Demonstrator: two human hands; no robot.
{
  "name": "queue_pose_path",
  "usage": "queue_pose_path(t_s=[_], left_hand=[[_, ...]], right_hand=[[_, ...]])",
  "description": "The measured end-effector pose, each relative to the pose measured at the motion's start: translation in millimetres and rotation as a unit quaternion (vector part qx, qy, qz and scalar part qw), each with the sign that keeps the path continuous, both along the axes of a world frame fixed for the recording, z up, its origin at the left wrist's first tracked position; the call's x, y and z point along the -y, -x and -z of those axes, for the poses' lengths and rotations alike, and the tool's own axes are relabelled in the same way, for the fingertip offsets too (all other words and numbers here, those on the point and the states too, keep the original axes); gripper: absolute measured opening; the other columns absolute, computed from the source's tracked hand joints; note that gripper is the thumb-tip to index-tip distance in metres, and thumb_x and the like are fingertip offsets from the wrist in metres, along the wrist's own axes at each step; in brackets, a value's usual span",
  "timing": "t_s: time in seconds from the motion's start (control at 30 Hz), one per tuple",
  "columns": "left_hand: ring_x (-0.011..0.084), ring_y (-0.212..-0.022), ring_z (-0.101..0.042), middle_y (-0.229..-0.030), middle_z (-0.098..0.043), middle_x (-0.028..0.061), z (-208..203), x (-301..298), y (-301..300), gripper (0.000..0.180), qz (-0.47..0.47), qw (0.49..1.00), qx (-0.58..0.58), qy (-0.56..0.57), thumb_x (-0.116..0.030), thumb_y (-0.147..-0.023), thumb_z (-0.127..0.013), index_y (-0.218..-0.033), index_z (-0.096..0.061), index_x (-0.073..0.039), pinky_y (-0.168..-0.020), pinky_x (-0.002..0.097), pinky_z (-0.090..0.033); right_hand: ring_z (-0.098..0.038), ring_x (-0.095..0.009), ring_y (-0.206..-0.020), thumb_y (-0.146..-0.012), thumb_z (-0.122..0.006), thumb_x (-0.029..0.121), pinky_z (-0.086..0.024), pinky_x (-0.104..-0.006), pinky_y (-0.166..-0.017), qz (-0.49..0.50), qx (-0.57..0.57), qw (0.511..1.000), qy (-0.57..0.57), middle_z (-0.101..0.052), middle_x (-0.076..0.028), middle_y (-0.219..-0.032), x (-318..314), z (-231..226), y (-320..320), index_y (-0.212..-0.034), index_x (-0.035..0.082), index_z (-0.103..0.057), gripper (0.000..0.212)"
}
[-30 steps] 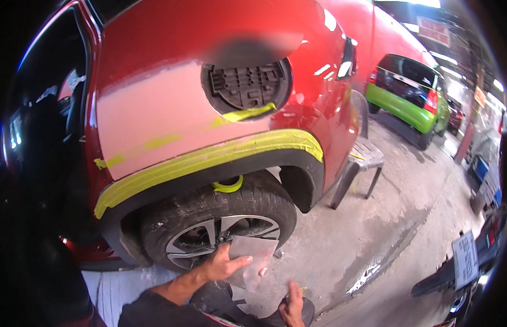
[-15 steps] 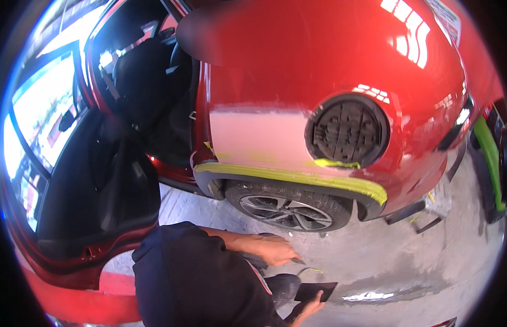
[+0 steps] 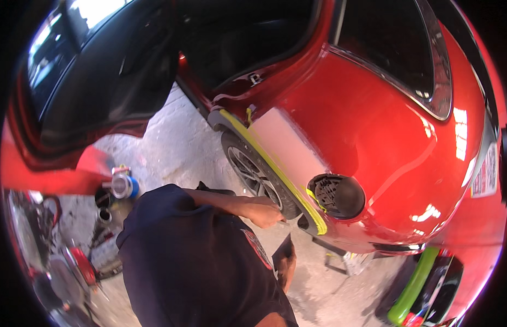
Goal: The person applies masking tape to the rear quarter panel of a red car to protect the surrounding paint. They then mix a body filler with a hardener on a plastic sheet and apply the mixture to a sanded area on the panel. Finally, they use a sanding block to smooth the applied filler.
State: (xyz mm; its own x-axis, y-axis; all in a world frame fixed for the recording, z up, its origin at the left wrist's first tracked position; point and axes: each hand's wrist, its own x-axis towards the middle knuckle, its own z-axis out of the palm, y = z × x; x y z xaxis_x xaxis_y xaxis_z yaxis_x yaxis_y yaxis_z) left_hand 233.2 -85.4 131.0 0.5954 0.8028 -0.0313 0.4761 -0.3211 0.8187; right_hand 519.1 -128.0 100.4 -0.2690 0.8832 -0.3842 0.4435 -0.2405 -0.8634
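Note:
My left hand [image 3: 264,213] is closed round a small tool, of which only a thin grey tip [image 3: 285,222] shows. It is in front of the rear wheel [image 3: 252,169] of a red car [image 3: 362,147]. Lower down, my right hand [image 3: 286,270] grips a dark flat plate [image 3: 284,252] by its edge; part of that hand is hidden behind my dark shirt [image 3: 193,256]. Above the wheel, the body panel bears a matte pink patch [image 3: 289,143]. Yellow tape [image 3: 275,168] runs along the wheel arch, and more sits at the rim of the round dark recess [image 3: 330,195].
An open car door [image 3: 109,82] stands at the upper left. Cans, one silver and blue [image 3: 123,186], are on the floor left of me, near a red round-edged object [image 3: 79,264]. A green and black object [image 3: 414,286] lies lower right, beyond a small stand [image 3: 346,262].
The view has turned, so the car now slants down to the right and its rear window shows. Both hands keep their holds; the plate now appears more edge-on.

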Motion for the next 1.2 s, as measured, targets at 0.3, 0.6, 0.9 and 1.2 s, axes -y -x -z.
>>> queue_pose_path(t_s=[0.3, 0.6, 0.9, 1.2], left_hand=[[0.0419, -0.092, -0.068, -0.095, -0.068, 0.0278, -15.0, 85.9, -67.2, 0.046, -0.401, 0.913, 0.024, 0.074, -0.018, -0.084, -0.058, -0.128, -0.055, -0.003, -0.078, 0.0487, -0.053], [0.0166, -0.095, -0.066, -0.110, -0.069, 0.0045, -9.2, 177.6, -157.4, 0.037, -0.509, 0.646, 0.538, 0.187, -0.010, -0.092, -0.063, -0.128, -0.060, -0.004, -0.087, 0.0346, -0.052], [0.0205, -0.102, -0.069, -0.117, -0.069, 0.0095, -61.8, 184.9, -208.1, 0.037, -0.437, 0.578, 0.650, 0.228, -0.010, -0.091, -0.067, -0.127, -0.061, -0.003, -0.090, 0.0372, -0.056], [0.0162, -0.094, -0.068, -0.108, -0.071, 0.0053, -76.6, 213.4, -196.1, 0.037, -0.464, 0.729, 0.501, 0.034, -0.004, -0.086, -0.065, -0.123, -0.063, -0.005, -0.083, 0.0328, -0.053]], right_hand=[[-0.056, -0.033, -0.128, -0.094, -0.051, 0.009, -0.043, -0.0378, -0.106, -0.229, 0.157, 0.958, -0.074, -0.058, -0.025, -0.136, -26.3, -11.0, -89.4, -0.147, 0.002, -0.043, 0.054], [-0.052, -0.024, -0.126, -0.100, -0.050, 0.006, -0.040, -0.0355, -0.107, -0.151, -0.114, 0.974, -0.121, -0.053, -0.017, -0.138, 13.2, -76.7, -95.0, -0.148, 0.001, -0.039, 0.049], [-0.045, -0.047, -0.128, -0.069, -0.069, -0.005, -0.043, -0.0516, -0.105, -0.461, 0.036, 0.719, -0.520, -0.045, -0.023, -0.138, 41.0, -100.2, -125.1, -0.138, 0.011, -0.052, 0.073], [-0.059, -0.041, -0.115, -0.086, -0.051, -0.007, -0.047, -0.0450, -0.100, -0.323, 0.084, 0.866, -0.372, -0.061, -0.025, -0.125, 52.9, -45.0, -171.0, -0.136, 0.002, -0.055, 0.050]])
